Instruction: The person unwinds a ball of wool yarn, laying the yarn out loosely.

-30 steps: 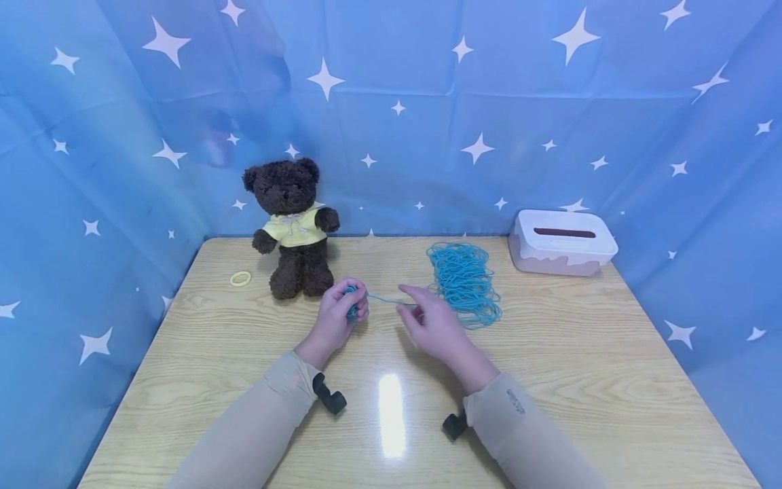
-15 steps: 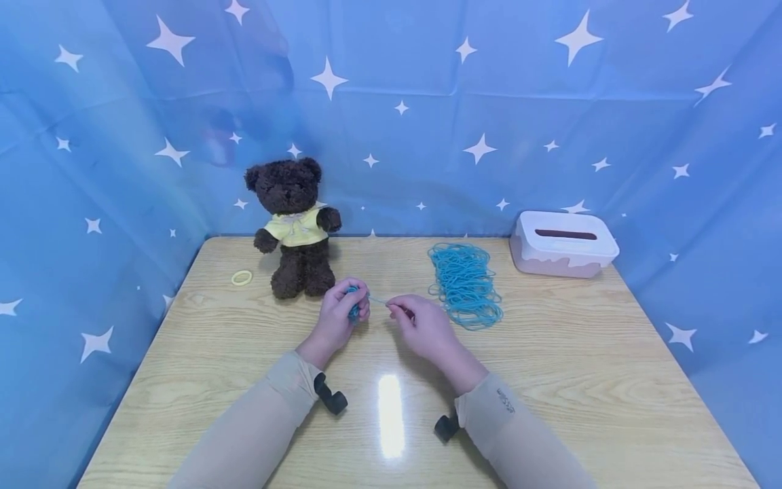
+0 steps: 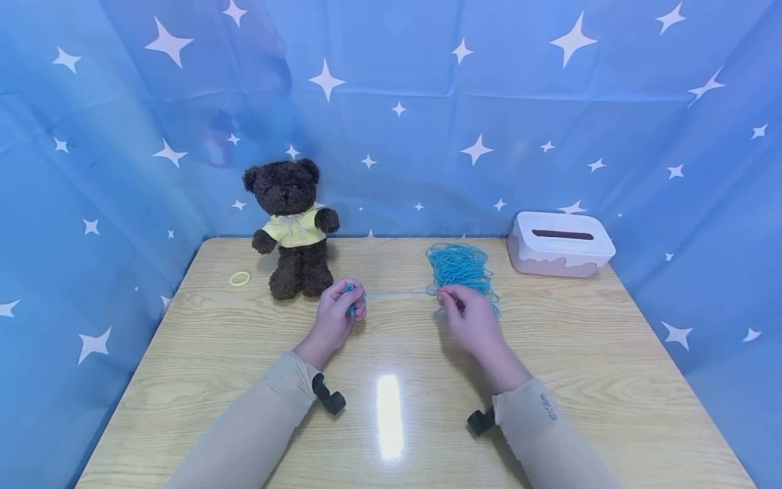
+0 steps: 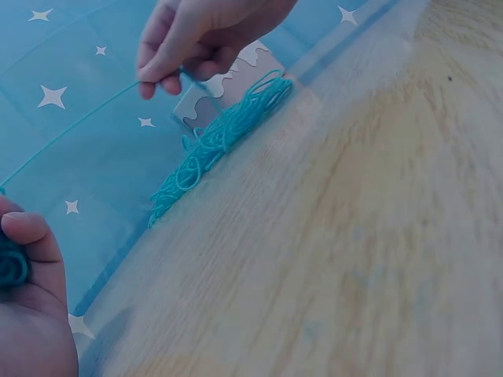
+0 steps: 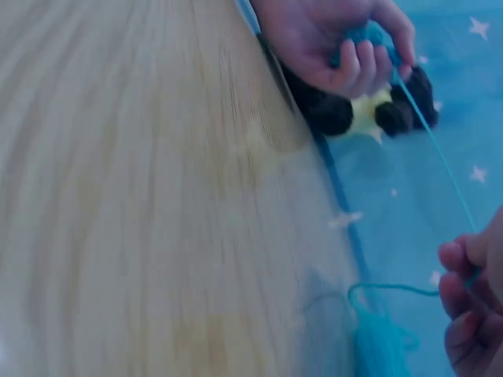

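Observation:
My left hand (image 3: 337,311) curls round a small ball of turquoise yarn (image 5: 369,35), seen between its fingers in the right wrist view. From it a strand of yarn (image 4: 67,129) runs taut to my right hand (image 3: 473,318), whose thumb and fingertips pinch it. Past the pinch, the strand leads on to a loose heap of turquoise yarn (image 3: 461,266), which lies on the table behind the right hand. In the head view that hand covers the heap's lower left part.
A brown teddy bear (image 3: 293,231) in a yellow hoodie stands behind my left hand, beside a pale yellow ring (image 3: 240,279). At the back right of the wooden table (image 3: 580,367) sits a white and pinkish tissue box (image 3: 561,244). Blue star-patterned curtain (image 3: 397,149) surrounds the table.
My right hand first closed in on the left with fingers loosened, pinched the strand, then moved right to the heap, stretching the strand longer. The left hand has stayed in place.

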Available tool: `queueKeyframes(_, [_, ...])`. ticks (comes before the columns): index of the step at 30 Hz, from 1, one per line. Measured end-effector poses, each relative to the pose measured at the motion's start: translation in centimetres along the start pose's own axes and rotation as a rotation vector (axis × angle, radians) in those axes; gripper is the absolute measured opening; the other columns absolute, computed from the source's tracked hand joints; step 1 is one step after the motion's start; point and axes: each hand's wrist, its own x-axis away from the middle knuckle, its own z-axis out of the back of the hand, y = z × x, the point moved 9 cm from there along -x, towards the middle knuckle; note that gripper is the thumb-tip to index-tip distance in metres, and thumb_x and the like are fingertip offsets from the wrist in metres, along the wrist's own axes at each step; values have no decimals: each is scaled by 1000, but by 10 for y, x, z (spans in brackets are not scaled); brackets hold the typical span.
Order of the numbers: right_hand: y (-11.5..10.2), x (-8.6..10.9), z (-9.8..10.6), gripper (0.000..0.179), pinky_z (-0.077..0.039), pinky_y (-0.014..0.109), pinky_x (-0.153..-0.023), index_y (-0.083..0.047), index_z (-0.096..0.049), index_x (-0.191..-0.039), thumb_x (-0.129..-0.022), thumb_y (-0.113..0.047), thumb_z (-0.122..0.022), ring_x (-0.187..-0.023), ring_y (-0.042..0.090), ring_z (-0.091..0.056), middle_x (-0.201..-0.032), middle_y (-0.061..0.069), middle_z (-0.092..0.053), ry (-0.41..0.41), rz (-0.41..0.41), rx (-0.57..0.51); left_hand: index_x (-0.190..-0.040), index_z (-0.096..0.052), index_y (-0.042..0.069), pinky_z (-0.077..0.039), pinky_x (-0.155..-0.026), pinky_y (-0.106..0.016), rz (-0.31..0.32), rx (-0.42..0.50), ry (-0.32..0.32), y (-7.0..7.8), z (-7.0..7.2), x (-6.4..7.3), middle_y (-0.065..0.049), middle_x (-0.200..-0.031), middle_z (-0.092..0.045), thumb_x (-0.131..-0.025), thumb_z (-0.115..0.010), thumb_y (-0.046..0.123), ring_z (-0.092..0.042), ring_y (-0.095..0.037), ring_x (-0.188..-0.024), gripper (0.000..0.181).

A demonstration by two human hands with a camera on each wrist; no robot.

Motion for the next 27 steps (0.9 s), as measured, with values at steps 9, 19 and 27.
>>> queueKeyframes(9, [37,7,29,24,-53,31,-72,-6,-79,-123,-112,-18,-63,-81,22,-66,-98,12,-80,101,-84,72,-98,-60,11,-41,-59,-25,-1,-1,8,1,1,0,4,-72,-55,-110,-50,8,-49,-10,-61,15])
queueKeyframes(19, [72,14,48,25,-52,31,-71,-2,-79,-122,-112,-18,-61,-82,27,-71,-101,15,-83,163,-164,130,-97,-58,9,-39,-59,-26,-3,-6,35,5,3,1,3,-73,-53,-110,-51,8,-48,-11,-62,15])
queueKeyframes(27, [103,26,67,27,-58,45,-77,-3,-79,-119,-111,-20,-59,-91,37,-77,-107,21,-82,170,-289,163,-95,-57,9,-38,-58,-25,0,1,46,3,4,1,3,-72,-51,-109,-51,8,-46,-11,-61,15])
